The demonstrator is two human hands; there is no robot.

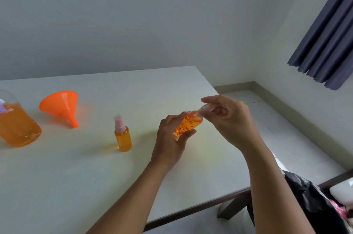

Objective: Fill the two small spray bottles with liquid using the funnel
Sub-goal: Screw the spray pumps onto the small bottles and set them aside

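My left hand (171, 138) grips a small patterned spray bottle (186, 125) full of orange liquid, tilted to the right above the white table (86, 176). My right hand (229, 119) pinches the bottle's clear spray cap (202, 109) at its neck; whether the cap is seated I cannot tell. A second small spray bottle (123, 135) with a pink sprayer and clear cap stands upright, filled with orange liquid, left of my hands. The orange funnel (62, 104) lies on its side at the far left.
A large clear jar (16, 123) holding orange liquid stands at the table's left edge of view. The table's right edge runs past my right arm, with tiled floor beyond. A black bag (313, 201) sits low on the right. A dark curtain (330, 39) hangs upper right.
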